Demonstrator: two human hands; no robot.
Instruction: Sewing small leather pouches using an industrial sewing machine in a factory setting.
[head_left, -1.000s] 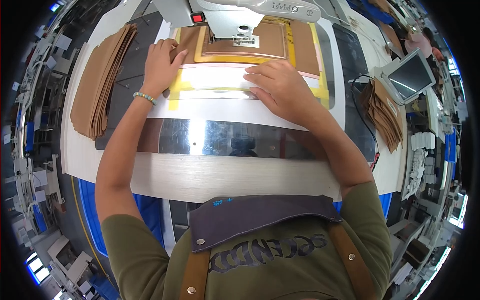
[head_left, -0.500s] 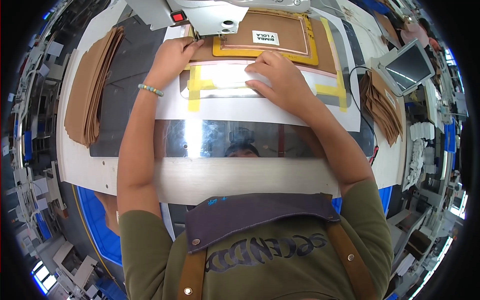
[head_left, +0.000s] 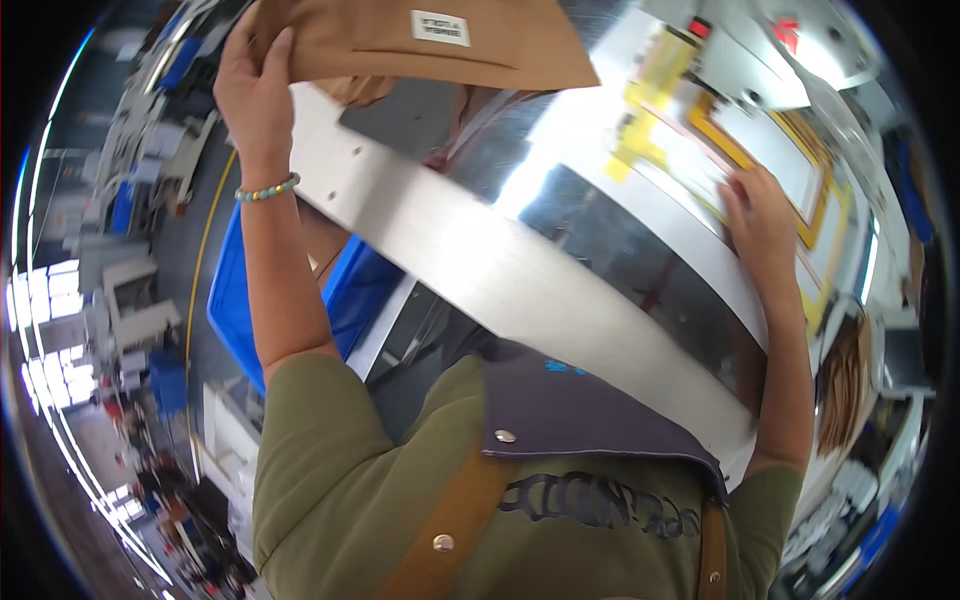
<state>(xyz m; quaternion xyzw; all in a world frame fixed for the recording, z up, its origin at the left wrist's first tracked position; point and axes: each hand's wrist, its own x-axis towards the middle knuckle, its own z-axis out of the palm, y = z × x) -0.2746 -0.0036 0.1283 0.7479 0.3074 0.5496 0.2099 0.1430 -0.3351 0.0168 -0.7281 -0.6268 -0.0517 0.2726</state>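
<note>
My left hand [head_left: 257,95] is closed on a brown fabric panel [head_left: 500,45], holding it up at its left end. The panel bears a white label [head_left: 440,28] and hangs over the left side of the table. My right hand [head_left: 765,230] rests by the near edge of a yellow-edged frame [head_left: 812,150]; its fingers are bent and a little apart, with nothing seen in them. White sheet shows inside the frame. Yellow tape [head_left: 645,145] lies on the template beside it.
A white sewing machine head [head_left: 755,60] stands over the far right of the table. Brown panels [head_left: 845,385] are stacked at the right. A blue bin [head_left: 235,290] is below the table's left edge. The metal table strip [head_left: 520,280] runs in front of me.
My left hand has carried the brown panel out of the yellow frame and off to the left. My view has turned left. My right hand stays by the frame.
</note>
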